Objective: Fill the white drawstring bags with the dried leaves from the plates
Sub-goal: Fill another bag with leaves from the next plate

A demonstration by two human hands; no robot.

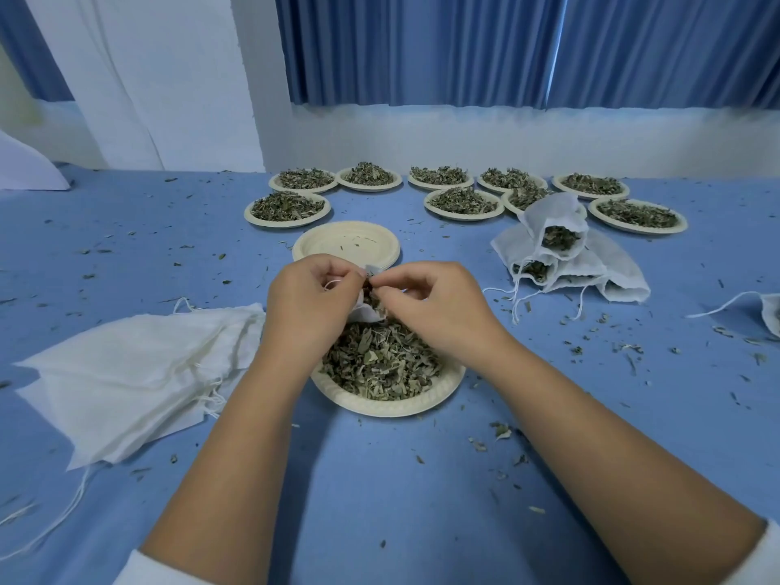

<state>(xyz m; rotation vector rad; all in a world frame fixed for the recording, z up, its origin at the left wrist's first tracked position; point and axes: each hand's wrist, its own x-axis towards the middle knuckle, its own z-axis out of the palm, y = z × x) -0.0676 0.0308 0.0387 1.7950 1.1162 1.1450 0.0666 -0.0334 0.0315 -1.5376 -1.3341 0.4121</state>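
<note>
Drawstring bag (368,311), small and white: holding it by the mouth between both hands, just over the far edge of the nearest plate (380,409); pinching one side of its rim, together with a loop of cord, in the curled fingers of the left hand (312,297); pinching the opposite side of the mouth between thumb and forefinger of the right hand (434,306), the other fingers curling loosely; showing dark leaf inside the opening; keeping both forearms stretched forward over the blue surface (380,491); working above a heap of dried leaves (380,361) filling that plate; leaving a flat pile of empty bags (126,373) lying just to the left, cords trailing toward the near edge; leaving a heap of filled bags (557,251) lying to the right, leaf showing in their mouths; keeping a stack of empty plates (346,242) just beyond the hands; facing several more plates of leaves (287,209) set out in rows at the far side, below a blue curtain (464,48); sitting among leaf crumbs (502,432) scattered across the cloth; glimpsing one more bag (771,312) at the right border.
</note>
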